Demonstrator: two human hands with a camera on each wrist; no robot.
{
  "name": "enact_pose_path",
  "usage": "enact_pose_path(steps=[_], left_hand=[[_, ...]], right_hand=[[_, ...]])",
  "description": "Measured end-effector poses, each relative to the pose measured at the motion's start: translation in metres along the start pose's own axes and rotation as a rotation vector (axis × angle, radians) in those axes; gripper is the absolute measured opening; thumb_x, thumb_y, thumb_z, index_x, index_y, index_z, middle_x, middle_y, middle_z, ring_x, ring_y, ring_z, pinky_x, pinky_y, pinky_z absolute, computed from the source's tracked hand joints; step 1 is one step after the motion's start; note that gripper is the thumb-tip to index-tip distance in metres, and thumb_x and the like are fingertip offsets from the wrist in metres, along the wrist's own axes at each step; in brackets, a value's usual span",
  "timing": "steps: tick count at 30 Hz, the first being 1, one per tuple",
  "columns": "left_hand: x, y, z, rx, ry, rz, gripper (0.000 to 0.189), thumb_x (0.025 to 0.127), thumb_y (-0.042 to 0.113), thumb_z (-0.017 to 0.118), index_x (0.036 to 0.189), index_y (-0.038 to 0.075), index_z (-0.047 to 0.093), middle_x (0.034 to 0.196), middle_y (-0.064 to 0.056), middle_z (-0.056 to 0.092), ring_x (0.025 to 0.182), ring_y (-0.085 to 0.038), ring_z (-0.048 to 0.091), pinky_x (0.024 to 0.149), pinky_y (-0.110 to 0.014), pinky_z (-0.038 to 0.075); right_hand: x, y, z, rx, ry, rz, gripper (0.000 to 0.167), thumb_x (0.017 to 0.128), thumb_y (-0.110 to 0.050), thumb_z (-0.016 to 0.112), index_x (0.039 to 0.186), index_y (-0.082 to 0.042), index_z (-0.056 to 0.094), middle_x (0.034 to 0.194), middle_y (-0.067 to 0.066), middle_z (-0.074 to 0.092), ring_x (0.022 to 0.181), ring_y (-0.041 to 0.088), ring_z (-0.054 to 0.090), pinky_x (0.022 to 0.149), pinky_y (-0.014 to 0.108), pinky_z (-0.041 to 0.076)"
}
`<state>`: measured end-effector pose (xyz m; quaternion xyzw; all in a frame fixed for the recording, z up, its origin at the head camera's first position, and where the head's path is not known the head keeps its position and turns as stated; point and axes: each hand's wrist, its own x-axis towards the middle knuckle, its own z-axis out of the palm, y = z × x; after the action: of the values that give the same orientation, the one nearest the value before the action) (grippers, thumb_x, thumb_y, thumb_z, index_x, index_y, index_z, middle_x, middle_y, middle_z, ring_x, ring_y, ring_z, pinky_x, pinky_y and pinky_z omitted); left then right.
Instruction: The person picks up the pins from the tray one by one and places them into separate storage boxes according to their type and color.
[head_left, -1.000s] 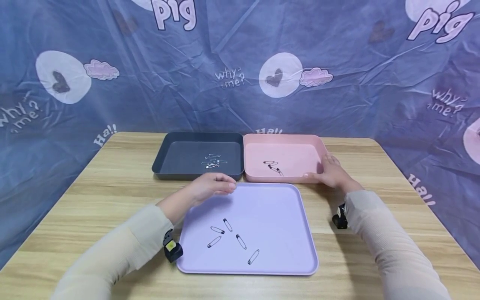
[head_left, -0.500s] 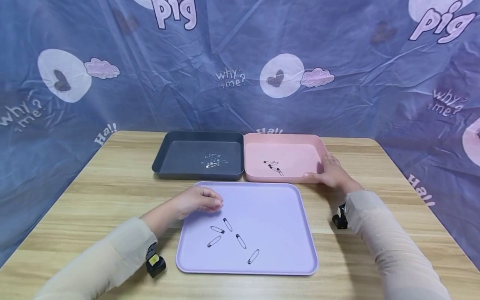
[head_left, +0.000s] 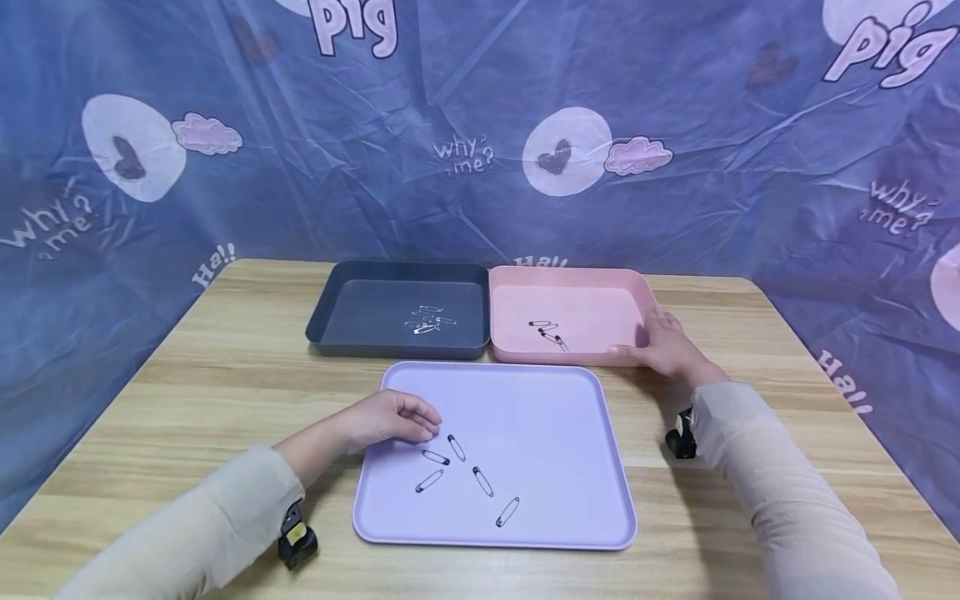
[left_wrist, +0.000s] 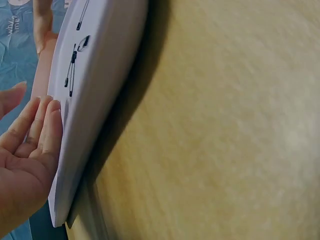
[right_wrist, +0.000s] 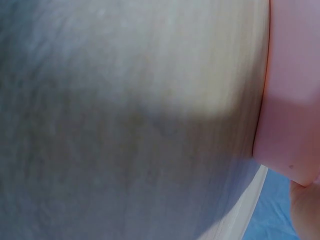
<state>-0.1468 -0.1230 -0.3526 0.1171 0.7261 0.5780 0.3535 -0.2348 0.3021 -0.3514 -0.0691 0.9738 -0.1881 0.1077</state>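
Over the upper left part of a lilac tray (head_left: pixel 547 450), my left hand (head_left: pixel 392 419) hovers palm down with loosely bent fingers and nothing between them. Several black-headed safety pins (head_left: pixel 482 482) lie scattered on that tray, the closest just below the fingertips. In the left wrist view the hand (left_wrist: pixel 30 155) has its thumb apart from the fingers. My right hand (head_left: pixel 667 346) holds the front right corner of a pink tray (head_left: pixel 585 358), thumb on the front wall and fingers on the right side. Some black-headed safety pins (head_left: pixel 538 323) lie inside the pink tray.
Beside the pink tray, a dark grey tray (head_left: pixel 375 308) holds a small pile of silver safety pins (head_left: pixel 425 329). All three trays stand on a wooden table (head_left: pixel 225 358), with a blue printed cloth (head_left: pixel 337 192) hanging behind.
My left hand has moved left and toward me, from near the dark grey tray's front edge to above the lilac tray's left side. The right hand stays on the pink tray's corner.
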Motion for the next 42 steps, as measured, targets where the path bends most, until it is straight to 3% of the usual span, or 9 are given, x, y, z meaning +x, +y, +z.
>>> enact_pose_path(steps=[6,12,17,26,37,42], left_hand=[[0.002,-0.005,0.000,0.121,-0.035,0.037,0.031,0.072,0.002,0.063,0.101,-0.008,0.057,0.094,-0.012,0.062,0.085,-0.018,0.058,0.079,-0.026,0.044],[0.002,-0.007,0.003,0.263,-0.034,0.072,0.025,0.068,0.001,0.068,0.092,-0.003,0.062,0.081,-0.005,0.062,0.074,-0.013,0.057,0.069,-0.023,0.046],[0.001,-0.010,0.006,0.396,0.013,0.154,0.017,0.066,0.001,0.069,0.083,0.000,0.064,0.072,0.000,0.060,0.068,-0.009,0.054,0.062,-0.021,0.046],[0.000,-0.015,0.014,0.557,0.110,0.269,0.006,0.068,0.003,0.068,0.071,0.007,0.065,0.064,0.008,0.054,0.061,-0.003,0.048,0.058,-0.019,0.043],[0.000,-0.016,0.016,0.603,0.129,0.256,0.011,0.069,0.004,0.067,0.065,0.012,0.061,0.061,0.009,0.049,0.059,-0.005,0.045,0.054,-0.020,0.040],[-0.002,-0.015,0.015,0.516,0.142,0.232,0.009,0.072,0.005,0.066,0.067,0.010,0.060,0.061,0.006,0.050,0.058,-0.008,0.046,0.053,-0.021,0.040]], right_hand=[[0.000,0.002,0.001,-0.004,0.002,0.006,0.110,0.073,-0.060,0.052,0.131,0.014,-0.005,0.133,0.036,-0.004,0.121,0.048,-0.004,0.097,0.054,0.001],[0.000,0.001,0.001,0.017,0.002,0.009,0.111,0.072,-0.061,0.052,0.131,0.012,-0.007,0.134,0.035,-0.006,0.121,0.048,-0.005,0.097,0.055,0.000],[0.000,0.001,0.001,0.011,-0.006,0.010,0.110,0.073,-0.061,0.052,0.131,0.012,-0.007,0.134,0.035,-0.006,0.121,0.048,-0.005,0.097,0.055,0.001],[-0.001,0.000,0.001,0.015,0.002,0.002,0.110,0.073,-0.060,0.053,0.132,0.012,-0.006,0.134,0.035,-0.007,0.121,0.048,-0.005,0.097,0.055,0.001],[0.000,0.002,0.002,0.007,0.012,-0.010,0.110,0.073,-0.059,0.053,0.130,0.016,-0.003,0.133,0.036,-0.006,0.121,0.048,-0.005,0.098,0.053,0.000],[-0.001,0.001,0.003,0.009,0.010,-0.007,0.110,0.073,-0.059,0.053,0.130,0.015,-0.005,0.133,0.036,-0.005,0.122,0.048,-0.005,0.097,0.053,0.000]])
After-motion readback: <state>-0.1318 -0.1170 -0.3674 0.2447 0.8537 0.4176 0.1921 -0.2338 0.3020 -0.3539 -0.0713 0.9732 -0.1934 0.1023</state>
